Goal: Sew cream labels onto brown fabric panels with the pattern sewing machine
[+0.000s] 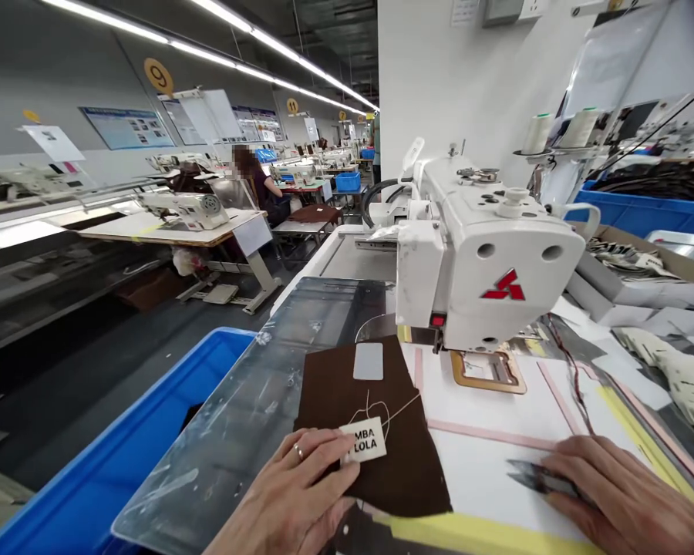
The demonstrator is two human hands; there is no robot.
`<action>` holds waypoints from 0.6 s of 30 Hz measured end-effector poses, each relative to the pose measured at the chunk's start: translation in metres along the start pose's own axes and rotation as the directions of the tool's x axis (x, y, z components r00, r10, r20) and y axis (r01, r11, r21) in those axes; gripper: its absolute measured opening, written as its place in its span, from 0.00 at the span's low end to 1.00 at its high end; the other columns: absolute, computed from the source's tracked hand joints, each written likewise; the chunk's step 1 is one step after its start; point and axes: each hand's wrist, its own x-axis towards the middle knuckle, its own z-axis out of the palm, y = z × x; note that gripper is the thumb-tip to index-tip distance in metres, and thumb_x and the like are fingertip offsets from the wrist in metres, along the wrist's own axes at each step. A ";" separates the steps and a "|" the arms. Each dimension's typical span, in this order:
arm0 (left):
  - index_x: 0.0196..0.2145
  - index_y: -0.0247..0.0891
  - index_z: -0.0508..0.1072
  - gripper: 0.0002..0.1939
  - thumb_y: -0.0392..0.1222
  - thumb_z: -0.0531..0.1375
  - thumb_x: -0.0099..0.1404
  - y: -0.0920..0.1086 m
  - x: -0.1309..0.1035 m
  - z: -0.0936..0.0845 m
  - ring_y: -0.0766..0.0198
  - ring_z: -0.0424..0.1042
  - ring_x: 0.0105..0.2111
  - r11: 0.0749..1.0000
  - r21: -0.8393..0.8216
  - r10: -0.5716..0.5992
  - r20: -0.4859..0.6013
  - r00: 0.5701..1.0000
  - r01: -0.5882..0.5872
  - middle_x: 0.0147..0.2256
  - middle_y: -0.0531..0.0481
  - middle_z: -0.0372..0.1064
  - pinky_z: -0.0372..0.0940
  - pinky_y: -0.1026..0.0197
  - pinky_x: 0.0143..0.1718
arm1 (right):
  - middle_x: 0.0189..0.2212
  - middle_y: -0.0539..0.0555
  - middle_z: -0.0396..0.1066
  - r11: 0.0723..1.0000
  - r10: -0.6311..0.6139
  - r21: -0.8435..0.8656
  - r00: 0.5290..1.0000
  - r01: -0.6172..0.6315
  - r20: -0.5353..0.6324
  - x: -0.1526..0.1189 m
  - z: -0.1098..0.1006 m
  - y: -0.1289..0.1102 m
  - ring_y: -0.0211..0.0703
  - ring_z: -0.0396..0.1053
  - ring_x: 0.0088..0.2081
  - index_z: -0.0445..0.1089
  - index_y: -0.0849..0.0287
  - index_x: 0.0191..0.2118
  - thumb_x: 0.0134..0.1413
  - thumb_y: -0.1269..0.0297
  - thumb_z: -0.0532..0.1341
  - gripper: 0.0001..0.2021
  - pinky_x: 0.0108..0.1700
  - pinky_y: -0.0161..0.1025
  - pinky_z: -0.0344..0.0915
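Note:
My left hand [304, 482] pinches a small cream label [371, 444] with black lettering, of which "MBA" and "LOLA" are readable. Under it lies a dark brown fabric piece [329, 389] bearing a pale rectangular patch [368, 361] near its far edge. Loose pale threads [389, 415] trail across the brown cloth beside the label. On the right, my right hand [613, 482] is closed around thread snips [533, 476], their blades pointing left over the white work surface [468, 462]. The palm hides the snips' handles.
A white sewing machine [486, 254] stands just ahead, its metal clamp frame [489, 381] low over the surface. Stacked cream labels [671, 370] lie at right. A blue bin [150, 432] sits below the table's left edge. Further back, a person [260, 185] sits among other machines.

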 end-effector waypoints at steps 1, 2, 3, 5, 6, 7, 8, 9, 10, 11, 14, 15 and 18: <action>0.57 0.47 0.76 0.15 0.38 0.57 0.77 0.000 0.000 0.002 0.57 0.71 0.60 1.000 -0.014 -0.003 -0.031 1.000 0.002 0.60 0.51 0.73 0.69 0.56 0.63 | 0.43 0.52 0.79 0.999 -0.012 -0.035 0.998 0.014 0.064 0.004 -0.001 0.001 0.47 0.79 0.41 0.77 0.47 0.49 0.68 0.50 0.63 0.11 0.43 0.40 0.77; 0.56 0.46 0.76 0.15 0.37 0.57 0.77 0.000 0.000 0.004 0.58 0.72 0.59 0.999 -0.034 -0.002 -0.058 0.998 0.000 0.59 0.51 0.74 0.68 0.56 0.64 | 0.44 0.52 0.78 0.997 -0.022 -0.074 0.993 0.031 0.120 0.008 -0.002 0.001 0.48 0.79 0.42 0.76 0.48 0.51 0.68 0.51 0.63 0.12 0.43 0.41 0.77; 0.56 0.46 0.76 0.15 0.35 0.57 0.76 0.000 0.001 0.006 0.58 0.72 0.58 0.998 -0.060 0.003 -0.084 0.996 -0.008 0.58 0.51 0.75 0.67 0.55 0.64 | 0.46 0.53 0.77 0.993 -0.030 -0.108 0.987 0.048 0.157 0.013 -0.004 -0.001 0.49 0.79 0.43 0.75 0.48 0.52 0.69 0.52 0.63 0.13 0.43 0.42 0.77; 0.55 0.44 0.75 0.15 0.34 0.57 0.76 0.000 0.002 0.006 0.58 0.74 0.57 0.989 -0.145 -0.013 -0.133 0.991 -0.006 0.55 0.50 0.77 0.67 0.55 0.64 | 0.48 0.55 0.76 0.987 -0.057 -0.139 0.988 0.078 0.147 0.028 -0.010 -0.012 0.51 0.79 0.45 0.74 0.49 0.54 0.71 0.53 0.60 0.13 0.44 0.45 0.77; 0.55 0.44 0.75 0.15 0.34 0.56 0.76 0.000 0.003 0.005 0.60 0.75 0.55 0.977 -0.213 -0.040 -0.146 0.989 0.008 0.54 0.50 0.78 0.69 0.58 0.62 | 0.49 0.55 0.76 0.987 -0.082 -0.124 0.987 0.099 0.136 0.038 -0.013 -0.022 0.51 0.78 0.46 0.73 0.50 0.54 0.73 0.54 0.58 0.13 0.45 0.46 0.77; 0.55 0.45 0.74 0.14 0.34 0.55 0.77 0.000 0.004 0.003 0.62 0.77 0.52 0.956 -0.292 -0.077 -0.140 0.987 0.034 0.52 0.51 0.79 0.72 0.63 0.57 | 0.49 0.56 0.76 0.988 -0.115 -0.092 0.987 0.126 0.116 0.050 -0.016 -0.033 0.50 0.78 0.46 0.73 0.52 0.54 0.74 0.57 0.56 0.12 0.45 0.46 0.77; 0.55 0.45 0.74 0.14 0.35 0.53 0.77 0.000 0.005 0.000 0.64 0.79 0.49 0.929 -0.364 -0.117 -0.122 0.986 0.065 0.50 0.52 0.79 0.74 0.67 0.51 | 0.48 0.56 0.76 0.987 -0.150 -0.040 0.981 0.155 0.122 0.062 -0.018 -0.046 0.49 0.78 0.46 0.73 0.53 0.53 0.75 0.60 0.55 0.11 0.45 0.45 0.77; 0.55 0.45 0.73 0.14 0.35 0.52 0.78 0.000 0.006 -0.003 0.66 0.79 0.47 0.908 -0.409 -0.140 -0.104 0.985 0.085 0.49 0.53 0.80 0.74 0.70 0.48 | 0.48 0.56 0.76 0.983 -0.183 0.019 0.975 0.182 0.126 0.076 -0.020 -0.059 0.47 0.77 0.46 0.73 0.54 0.52 0.76 0.63 0.54 0.10 0.45 0.44 0.76; 0.55 0.46 0.73 0.14 0.35 0.52 0.78 0.000 0.007 -0.006 0.67 0.80 0.46 0.904 -0.420 -0.136 -0.098 0.986 0.083 0.48 0.54 0.80 0.74 0.70 0.47 | 0.46 0.56 0.76 0.977 -0.208 0.073 0.972 0.200 0.112 0.091 -0.020 -0.072 0.46 0.77 0.45 0.73 0.55 0.50 0.76 0.65 0.53 0.11 0.45 0.43 0.76; 0.54 0.46 0.73 0.14 0.35 0.52 0.78 0.002 0.009 -0.008 0.66 0.79 0.48 0.915 -0.398 -0.113 -0.105 0.988 0.062 0.48 0.55 0.80 0.74 0.69 0.50 | 0.45 0.56 0.75 0.973 -0.208 0.120 0.975 0.198 0.078 0.106 -0.019 -0.085 0.45 0.76 0.44 0.73 0.56 0.48 0.77 0.67 0.51 0.12 0.45 0.43 0.76; 0.49 0.45 0.75 0.11 0.35 0.55 0.77 0.009 0.010 -0.009 0.61 0.75 0.55 0.966 -0.253 0.023 -0.136 0.990 -0.057 0.52 0.54 0.79 0.67 0.59 0.63 | 0.43 0.57 0.75 0.958 -0.233 0.185 0.970 0.217 0.065 0.148 -0.005 -0.111 0.45 0.74 0.42 0.73 0.59 0.46 0.76 0.70 0.50 0.13 0.45 0.44 0.75; 0.48 0.44 0.76 0.10 0.35 0.55 0.77 0.011 0.010 -0.007 0.61 0.75 0.56 0.970 -0.229 0.046 -0.138 0.989 -0.077 0.52 0.54 0.78 0.66 0.58 0.64 | 0.43 0.58 0.75 0.962 -0.244 0.147 0.966 0.230 0.084 0.161 0.004 -0.116 0.46 0.74 0.42 0.73 0.60 0.46 0.76 0.71 0.50 0.13 0.44 0.45 0.75; 0.49 0.43 0.77 0.13 0.34 0.53 0.77 0.016 0.007 -0.001 0.61 0.73 0.56 0.972 -0.220 0.043 -0.165 0.985 -0.079 0.53 0.51 0.76 0.63 0.58 0.64 | 0.45 0.62 0.74 0.973 -0.218 -0.038 0.959 0.228 0.178 0.187 0.036 -0.120 0.53 0.73 0.45 0.73 0.61 0.44 0.75 0.63 0.55 0.11 0.45 0.49 0.75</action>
